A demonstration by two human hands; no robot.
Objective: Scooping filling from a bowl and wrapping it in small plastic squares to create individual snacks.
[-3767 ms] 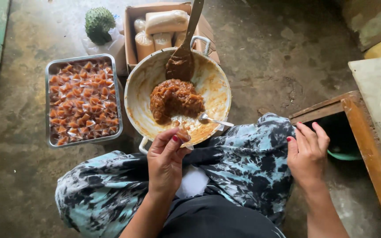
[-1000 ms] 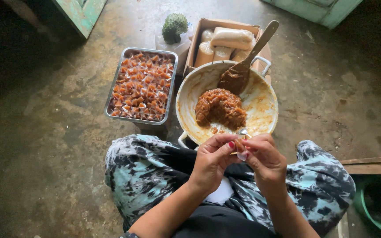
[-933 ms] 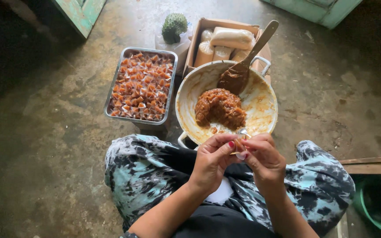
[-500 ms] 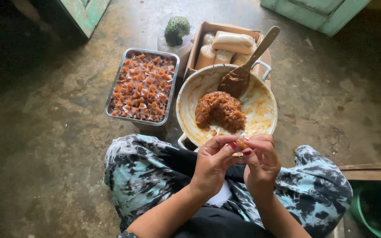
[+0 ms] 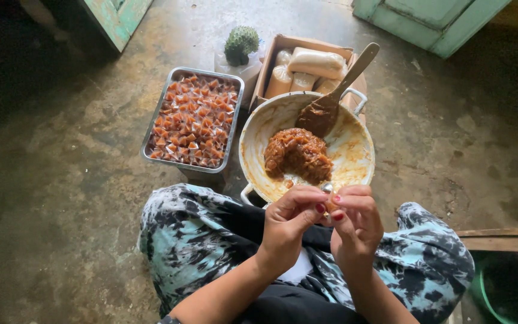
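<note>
Just beyond the grip sits a wide pan [image 5: 355, 150] with brown paste [image 5: 298, 156] and a wooden spoon [image 5: 337, 96]; left of it a metal tray [image 5: 151, 135] of wrapped pieces. Left hand [image 5: 289, 225] and right hand [image 5: 358, 225] meet, fingertips pinched closed on a small piece [image 5: 330, 204]

Single head view looks steeply down, close above lap and floor.

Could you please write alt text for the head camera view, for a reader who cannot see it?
Left hand and right hand pinch a small brown piece together over a pan of brown paste; a tray of wrapped pieces sits beside it.
</note>
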